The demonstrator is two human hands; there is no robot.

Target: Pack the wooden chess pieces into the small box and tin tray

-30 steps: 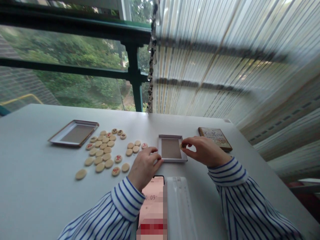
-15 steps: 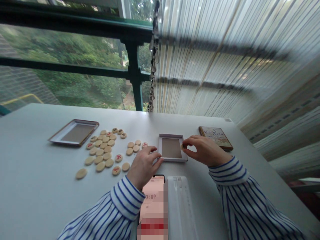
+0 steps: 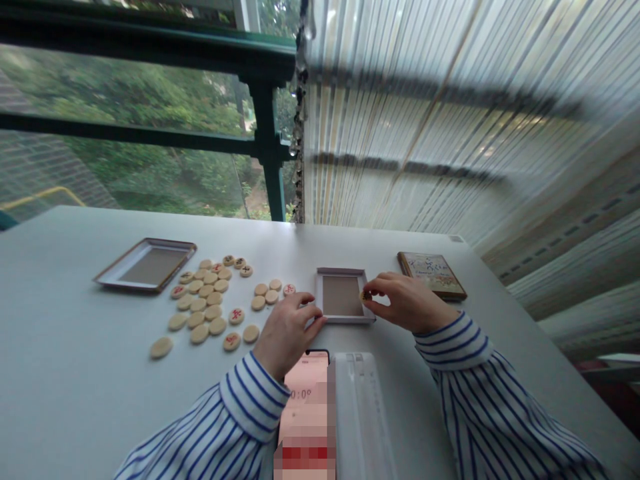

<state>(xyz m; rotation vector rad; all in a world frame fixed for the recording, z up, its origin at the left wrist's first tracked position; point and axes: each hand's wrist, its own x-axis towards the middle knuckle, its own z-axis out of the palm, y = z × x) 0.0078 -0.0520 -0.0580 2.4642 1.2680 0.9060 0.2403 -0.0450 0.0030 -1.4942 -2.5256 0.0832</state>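
Note:
Between thumb and fingers, my right hand pinches a round Chinese chess piece with a dark marking, held at the right wall of a shallow white box tray. The tray's brown bottom shows bare. My left hand is closed at the tray's near left corner, thumb on the front edge and fingers at the left wall. Left of that hand lie several loose wooden chess pieces, many blank side up, some with red or black characters. A smaller group of pieces sits close to my left fingers.
An upturned box lid lies at the back left. A brown box with a printed cover lies beyond my right hand. In front are a phone showing a timer and a white case. A window and curtain border the white table.
My right hand has shifted slightly left with the chess piece, which is now a little nearer the tray's inside. My left hand stays at the tray corner.

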